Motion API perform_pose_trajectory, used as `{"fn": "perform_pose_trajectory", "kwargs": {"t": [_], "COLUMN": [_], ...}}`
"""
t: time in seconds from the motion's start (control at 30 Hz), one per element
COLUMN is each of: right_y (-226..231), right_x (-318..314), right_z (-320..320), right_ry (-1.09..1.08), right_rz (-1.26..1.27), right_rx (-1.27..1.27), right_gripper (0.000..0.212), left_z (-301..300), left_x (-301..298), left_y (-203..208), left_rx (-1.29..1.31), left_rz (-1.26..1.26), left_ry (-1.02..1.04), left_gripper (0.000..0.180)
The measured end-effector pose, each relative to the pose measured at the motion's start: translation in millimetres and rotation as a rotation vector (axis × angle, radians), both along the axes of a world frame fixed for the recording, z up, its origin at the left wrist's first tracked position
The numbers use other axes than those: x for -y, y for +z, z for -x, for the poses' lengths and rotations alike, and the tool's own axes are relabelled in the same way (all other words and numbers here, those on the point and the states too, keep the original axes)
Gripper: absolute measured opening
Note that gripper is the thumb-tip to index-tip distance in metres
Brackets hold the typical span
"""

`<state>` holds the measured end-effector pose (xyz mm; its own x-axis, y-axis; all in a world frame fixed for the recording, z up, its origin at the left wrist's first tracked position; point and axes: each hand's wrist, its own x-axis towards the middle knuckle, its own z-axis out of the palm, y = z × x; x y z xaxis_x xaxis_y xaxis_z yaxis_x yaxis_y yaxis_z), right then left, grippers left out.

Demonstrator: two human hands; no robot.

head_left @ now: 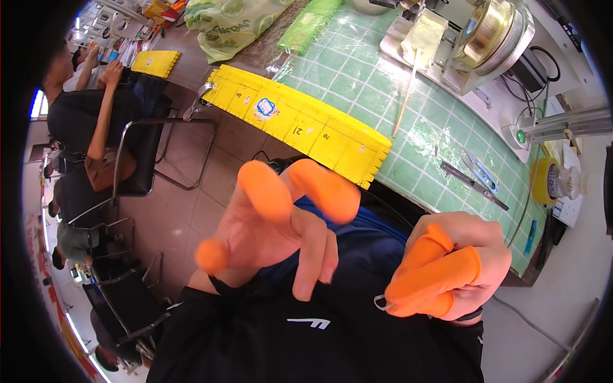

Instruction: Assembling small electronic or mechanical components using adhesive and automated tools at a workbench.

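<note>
Both my hands are raised in front of my black shirt, with orange finger cots on several fingers. My left hand [265, 230] is open, its thumb and fingers apart and slightly curled, with nothing in it. My right hand [469, 274] is closed, its covered thumb and fingers pressed together on a small silvery ring [377, 305]. Only part of the ring's thin loop sticks out past the fingertips; the rest is hidden. Beyond my hands, a yellow notched board [300, 124] juts from the edge of the green tiled-pattern bench top [408, 169].
Dark tweezers [474, 185] and a blue-grey hand tool [480, 171] lie on the bench, near a thin wooden stick [407, 92]. Farther back stands a machine with a brass-coloured drum [488, 35]. At left are a black chair [143, 156] and a seated person [80, 121].
</note>
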<state>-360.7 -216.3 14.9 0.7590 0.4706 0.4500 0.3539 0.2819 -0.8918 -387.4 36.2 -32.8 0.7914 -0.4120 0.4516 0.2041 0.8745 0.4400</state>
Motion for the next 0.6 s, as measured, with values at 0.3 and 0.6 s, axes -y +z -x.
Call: {"fn": "perform_pose_trajectory", "kwargs": {"t": [0.3,0.6], "right_y": [-5.2,-18.2], "right_x": [-2.6,-24.3], "right_z": [-2.6,3.5], "right_ry": [-0.214,-0.461], "right_rz": [0.235,0.238], "right_rx": [0.533,0.685], "right_gripper": [0.026,0.039], "left_z": [-4.3,3.9], "left_x": [10.2,10.8], "left_y": [30.5,33.6], "left_rx": [0.405,0.265], "left_rz": [-1.038,-0.918], "left_ry": [0.561,0.56], "left_gripper": [0.057,0.056]}}
